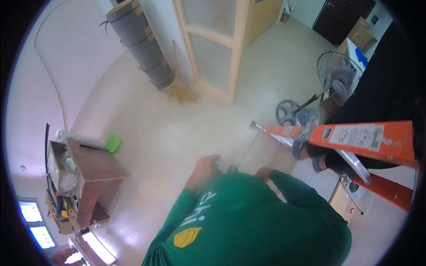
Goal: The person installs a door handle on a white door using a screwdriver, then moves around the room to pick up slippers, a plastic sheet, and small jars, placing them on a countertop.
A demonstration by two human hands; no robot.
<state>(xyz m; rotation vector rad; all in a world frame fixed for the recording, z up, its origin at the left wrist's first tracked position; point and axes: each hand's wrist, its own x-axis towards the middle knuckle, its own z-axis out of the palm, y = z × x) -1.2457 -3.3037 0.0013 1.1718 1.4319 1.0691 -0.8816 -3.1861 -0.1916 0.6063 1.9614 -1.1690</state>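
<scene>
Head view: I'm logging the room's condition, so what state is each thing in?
Left hand: fingers bent, blurred; any hold unclear
Right hand: partly hidden; any hold unclear
Orange ladder: upright, a person's feet at it
Fan: upright; running or not, unclear
Grey roll: upright, strapped
Broom: bristles down
Dark door: appears shut

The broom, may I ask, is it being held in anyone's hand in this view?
No, the broom stands bristles down beside the tall grey cylinder, with no hand on it.
</scene>
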